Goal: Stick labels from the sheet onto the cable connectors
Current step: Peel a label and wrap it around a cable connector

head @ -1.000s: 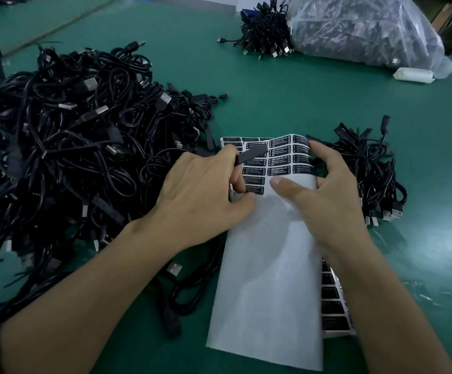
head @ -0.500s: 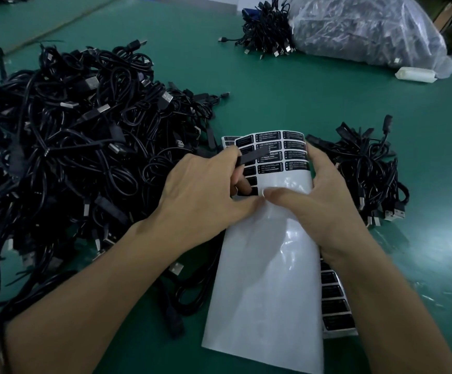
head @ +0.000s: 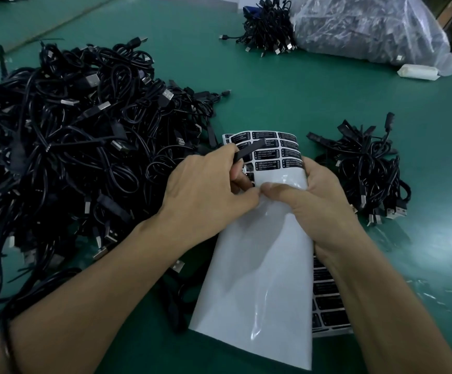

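the left hand (head: 206, 190) pinches a slim black connector (head: 249, 150) between curled fingers, its tip lying over the label sheet (head: 260, 265). its thumb meets the right thumb at the sheet's fold. the right hand (head: 324, 201) grips the sheet at that fold, thumb on the white backing, fingers wrapped round the right edge. the sheet is bent back in the middle of the green counter (head: 300, 98), with rows of black labels (head: 266, 164) showing above the hands. a big pile of black cables (head: 71, 144) lies on the left, a smaller bundle (head: 368, 179) just right of the sheet, and a clear plastic bag (head: 368, 28) at the far side.
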